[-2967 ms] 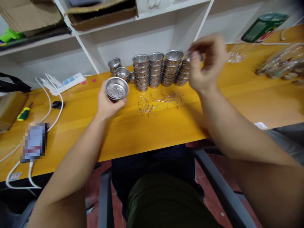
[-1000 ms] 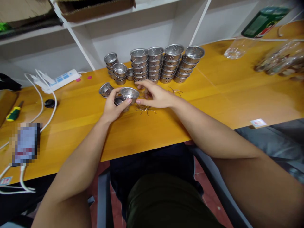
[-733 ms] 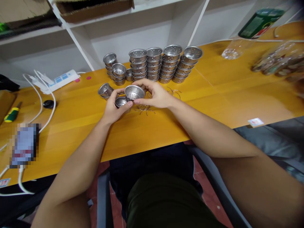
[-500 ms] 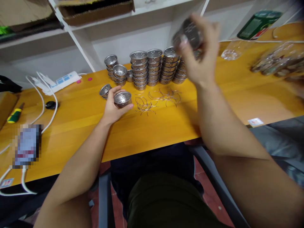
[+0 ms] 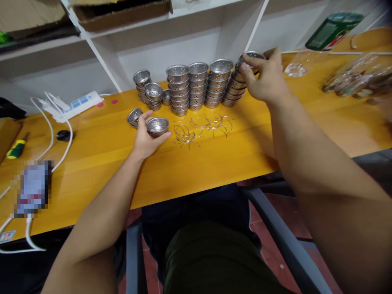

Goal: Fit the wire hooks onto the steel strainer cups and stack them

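My left hand (image 5: 145, 141) is wrapped round a small perforated steel strainer basket (image 5: 158, 127), which sits upright on the table or just above it. At the far right stack (image 5: 235, 90), my right hand (image 5: 263, 75) grips the rim of the top strainer basket (image 5: 252, 57) between thumb and fingers. That stack leans to the right. Beside it stand three straighter stacks of the same baskets, one of them topped by a wide-rimmed basket (image 5: 221, 69). Thin curved wires (image 5: 188, 136) lie loose in front of the stacks.
Left of the stacks are more strainer baskets (image 5: 153, 93). A power strip (image 5: 76, 106) with white cables, a phone (image 5: 33, 188) and a screwdriver (image 5: 17, 148) lie farther left. A clear bottle (image 5: 298, 67) and plastic-bagged items (image 5: 358, 77) are on the right. White shelving (image 5: 171, 45) backs the table.
My right hand has come down and slightly right, bringing the dark basket from the air onto the far right stack. My left hand keeps its basket in the same place.
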Demonstrator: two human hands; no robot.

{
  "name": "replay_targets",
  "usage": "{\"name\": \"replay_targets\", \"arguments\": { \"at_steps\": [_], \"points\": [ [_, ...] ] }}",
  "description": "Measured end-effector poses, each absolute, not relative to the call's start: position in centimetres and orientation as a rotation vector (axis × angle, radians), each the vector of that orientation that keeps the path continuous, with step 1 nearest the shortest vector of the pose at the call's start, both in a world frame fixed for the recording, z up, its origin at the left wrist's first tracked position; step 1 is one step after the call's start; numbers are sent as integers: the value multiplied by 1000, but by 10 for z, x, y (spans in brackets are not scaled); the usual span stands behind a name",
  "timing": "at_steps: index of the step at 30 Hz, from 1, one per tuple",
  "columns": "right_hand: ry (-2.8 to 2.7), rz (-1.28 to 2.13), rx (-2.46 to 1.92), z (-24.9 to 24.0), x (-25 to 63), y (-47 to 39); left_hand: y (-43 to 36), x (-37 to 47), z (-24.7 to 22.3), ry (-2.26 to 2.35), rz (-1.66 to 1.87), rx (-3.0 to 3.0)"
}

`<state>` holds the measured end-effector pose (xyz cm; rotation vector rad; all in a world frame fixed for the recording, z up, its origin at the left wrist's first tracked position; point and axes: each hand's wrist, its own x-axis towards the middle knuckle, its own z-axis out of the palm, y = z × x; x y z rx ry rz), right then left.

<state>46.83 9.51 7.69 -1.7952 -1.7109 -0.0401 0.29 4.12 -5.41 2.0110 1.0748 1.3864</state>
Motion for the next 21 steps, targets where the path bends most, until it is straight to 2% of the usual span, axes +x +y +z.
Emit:
{"name": "replay_targets", "arguments": {
  "at_steps": [9,12,17,19,21],
  "points": [
    [-1801,48,-1871,83,483,100,40,6,-52,1023,1369,2057],
    [-1799,-18,-1789,78,486,99,42,6,-52,1020,1387,2075],
    [-1690,-358,-1099,82,449,79,37,8,-44,1052,1374,2071],
    [-1923,-174,-841,86,413,63,31,10,-37,1055,1346,2073],
    [-2293,150,-563,86,371,46,24,12,-30,1023,1310,2082]
  ]
}}
